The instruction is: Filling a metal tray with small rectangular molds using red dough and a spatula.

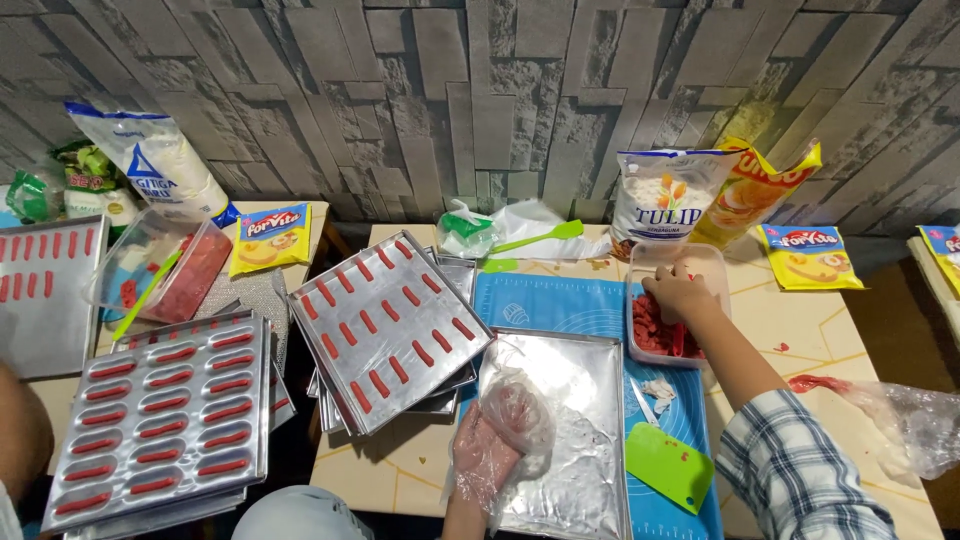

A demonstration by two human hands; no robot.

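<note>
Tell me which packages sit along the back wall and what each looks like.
White bag with blue trim: far left, leaning back.
Green packet: beside it, partly hidden.
Small yellow sachet: left table, flat.
White flour-type bag: centre right, upright, flower picture.
Yellow pouch: behind it, slumped.
Yellow sachet: right, flat.

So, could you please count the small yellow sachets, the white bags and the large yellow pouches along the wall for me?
Small yellow sachets: 3 (one is cut off at the right edge)
White bags: 2
Large yellow pouch: 1
Total: 6
</note>
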